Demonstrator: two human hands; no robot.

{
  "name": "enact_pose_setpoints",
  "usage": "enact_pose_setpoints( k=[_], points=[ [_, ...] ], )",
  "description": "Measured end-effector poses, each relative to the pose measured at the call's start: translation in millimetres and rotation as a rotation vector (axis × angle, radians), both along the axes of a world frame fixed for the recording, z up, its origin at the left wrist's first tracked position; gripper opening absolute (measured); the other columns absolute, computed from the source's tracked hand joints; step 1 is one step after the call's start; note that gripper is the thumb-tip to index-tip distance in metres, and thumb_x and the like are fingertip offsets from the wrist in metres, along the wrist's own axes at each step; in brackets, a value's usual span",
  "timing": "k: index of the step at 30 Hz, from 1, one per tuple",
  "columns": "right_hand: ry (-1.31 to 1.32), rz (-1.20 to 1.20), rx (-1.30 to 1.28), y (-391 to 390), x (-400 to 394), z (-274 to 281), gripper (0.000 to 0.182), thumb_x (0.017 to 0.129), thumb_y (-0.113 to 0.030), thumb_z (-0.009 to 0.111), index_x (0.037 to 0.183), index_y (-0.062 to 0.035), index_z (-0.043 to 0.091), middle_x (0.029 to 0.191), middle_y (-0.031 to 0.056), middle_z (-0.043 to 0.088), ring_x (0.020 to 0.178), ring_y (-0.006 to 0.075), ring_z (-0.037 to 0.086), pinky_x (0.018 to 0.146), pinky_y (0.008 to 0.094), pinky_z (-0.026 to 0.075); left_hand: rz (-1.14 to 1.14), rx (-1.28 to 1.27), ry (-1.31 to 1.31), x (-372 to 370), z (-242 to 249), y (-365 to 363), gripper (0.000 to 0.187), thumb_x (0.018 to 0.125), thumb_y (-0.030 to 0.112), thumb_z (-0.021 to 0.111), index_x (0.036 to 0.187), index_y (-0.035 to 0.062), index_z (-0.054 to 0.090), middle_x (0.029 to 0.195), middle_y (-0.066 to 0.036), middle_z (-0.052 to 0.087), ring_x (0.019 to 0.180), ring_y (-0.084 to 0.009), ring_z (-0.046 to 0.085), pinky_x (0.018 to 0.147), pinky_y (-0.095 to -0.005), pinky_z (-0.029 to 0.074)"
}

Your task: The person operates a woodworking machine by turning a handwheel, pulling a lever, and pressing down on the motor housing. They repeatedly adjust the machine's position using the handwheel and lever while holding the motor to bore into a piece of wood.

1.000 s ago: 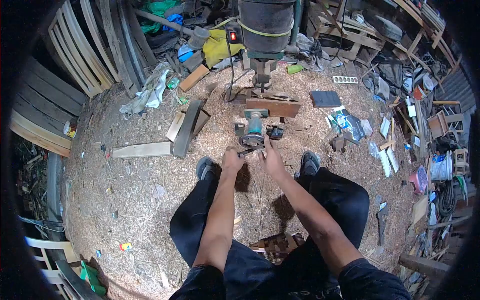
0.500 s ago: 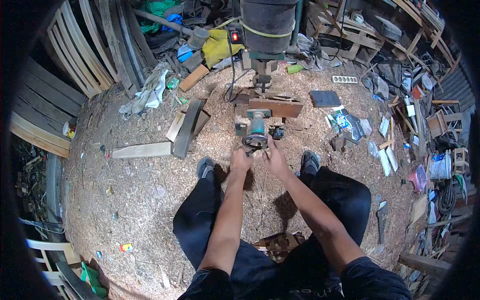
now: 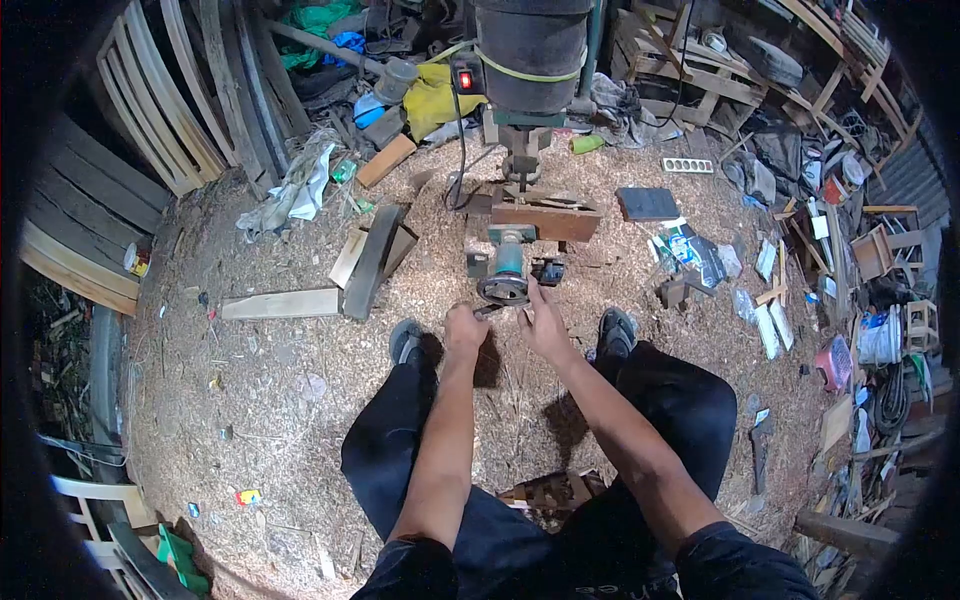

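Note:
A dark handwheel (image 3: 503, 291) sits at the near end of a green-blue machine vise (image 3: 509, 262). My left hand (image 3: 464, 329) is closed on the wheel's small handle (image 3: 486, 311), at the lower left of the rim. At the wheel's right edge is my right hand (image 3: 543, 324), its fingers stretched forward along the rim. A reddish-brown wooden block (image 3: 552, 220) lies across the far end of the vise. Above it hangs the chuck (image 3: 523, 166) of a drill press, below a large dark motor housing (image 3: 533, 62).
Dark boards (image 3: 373, 262) and a pale plank (image 3: 282, 304) lie left on the shaving-covered floor. To the right are a black slab (image 3: 648, 203) and a plastic packet (image 3: 690, 250). Scrap wood and clutter line the walls. A power cord (image 3: 461, 150) hangs beside a lit red switch (image 3: 465, 80).
My left hand has swung left and slightly toward me with the wheel's handle. My right hand stays by the right rim. The view has shifted slightly.

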State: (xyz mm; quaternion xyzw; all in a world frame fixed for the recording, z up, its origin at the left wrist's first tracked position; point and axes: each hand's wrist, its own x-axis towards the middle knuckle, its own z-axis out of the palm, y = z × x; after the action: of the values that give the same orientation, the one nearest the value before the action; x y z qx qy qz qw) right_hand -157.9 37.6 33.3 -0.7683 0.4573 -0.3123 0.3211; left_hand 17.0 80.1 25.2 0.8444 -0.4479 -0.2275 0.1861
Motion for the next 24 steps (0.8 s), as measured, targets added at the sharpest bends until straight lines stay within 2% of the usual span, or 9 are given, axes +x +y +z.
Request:
enact_pose_setpoints(
  k=[5,6,8,12,14,18,21,22,24],
  points=[
    [-0.097,-0.065,-0.114,-21,-4,32,0.052,0.093,-0.016,0.062,0.138,0.0049,0.048,0.131,0.0326,0.053,0.119,0.0455,0.055,0.104,0.0457,0.044,0.026,0.023,0.019,19,4,-9,0.036,0.079,0.019,0.074,0.105,-0.0046,0.069,0.105,-0.027,0.069,0.1,-0.0431,0.066,0.092,-0.0492,0.052],
    [-0.136,-0.17,-0.193,-38,-2,53,0.048,0.095,-0.02,0.061,0.135,0.0062,0.052,0.13,0.0314,0.055,0.12,0.0441,0.056,0.104,0.0456,0.044,0.082,-0.214,0.017,21,27,-23,0.035,0.081,0.019,0.072,0.108,-0.0042,0.068,0.106,-0.026,0.068,0.102,-0.0429,0.065,0.093,-0.0489,0.051],
    [-0.297,-0.286,-0.193,-60,-2,141,0.047,0.098,-0.023,0.059,0.134,0.0056,0.053,0.128,0.0284,0.057,0.117,0.0392,0.058,0.102,0.0443,0.045,0.187,-0.683,0.025,18,109,-45,0.035,0.087,0.019,0.069,0.113,-0.0036,0.065,0.11,-0.025,0.067,0.106,-0.0425,0.063,0.095,-0.0484,0.049],
    [-0.709,-0.25,-0.403,-143,9,297,0.046,0.099,-0.025,0.059,0.133,0.0058,0.052,0.123,0.023,0.06,0.107,0.0287,0.063,0.094,0.0388,0.05,-0.088,-1.367,-0.108,-21,313,-112,0.035,0.09,0.019,0.064,0.12,-0.0006,0.059,0.12,-0.018,0.058,0.114,-0.038,0.054,0.1,-0.0468,0.041],
    [-0.718,-0.302,-0.495,-175,16,375,0.044,0.098,-0.027,0.061,0.126,0.006,0.056,0.114,0.0201,0.065,0.105,0.0269,0.065,0.091,0.0354,0.051,-0.166,-1.54,-0.311,-41,391,-138,0.031,0.09,0.015,0.062,0.118,0.0023,0.06,0.118,-0.018,0.06,0.115,-0.037,0.056,0.102,-0.0448,0.04],
    [-0.718,-0.367,-0.611,-243,33,452,0.045,0.094,-0.026,0.063,0.125,0.0063,0.057,0.113,0.0238,0.065,0.106,0.0343,0.064,0.095,0.0404,0.049,-0.176,-1.546,-0.413,-47,451,-210,0.028,0.084,0.016,0.062,0.109,0.0047,0.063,0.112,-0.014,0.063,0.109,-0.036,0.059,0.098,-0.0455,0.043],
    [-0.503,-0.423,-0.6,-309,38,477,0.071,0.089,-0.035,0.067,0.138,0.0101,0.043,0.13,0.0312,0.054,0.126,0.0422,0.052,0.108,0.0455,0.04,-0.112,-1.479,-0.428,-45,444,-239,0.028,0.081,0.016,0.053,0.103,0.007,0.067,0.106,-0.012,0.068,0.101,-0.0345,0.064,0.09,-0.0448,0.047],
    [-0.436,-0.552,-0.747,-349,47,473,0.076,0.084,-0.04,0.073,0.133,0.01,0.045,0.125,0.0316,0.059,0.12,0.0412,0.058,0.102,0.0449,0.046,-0.124,-1.511,-0.449,-43,445,-242,0.029,0.081,0.017,0.052,0.104,0.0069,0.067,0.106,-0.013,0.068,0.101,-0.0347,0.064,0.09,-0.0446,0.047],
    [-0.445,-0.422,-0.387,-388,48,480,0.119,0.075,-0.069,0.074,0.144,0.0168,0.028,0.136,0.0368,0.051,0.133,0.0433,0.048,0.109,0.0446,0.039,-0.137,-1.521,-0.476,-43,443,-241,0.031,0.079,0.017,0.05,0.104,0.0068,0.067,0.107,-0.014,0.069,0.099,-0.0349,0.065,0.089,-0.0443,0.048]
  ],
)
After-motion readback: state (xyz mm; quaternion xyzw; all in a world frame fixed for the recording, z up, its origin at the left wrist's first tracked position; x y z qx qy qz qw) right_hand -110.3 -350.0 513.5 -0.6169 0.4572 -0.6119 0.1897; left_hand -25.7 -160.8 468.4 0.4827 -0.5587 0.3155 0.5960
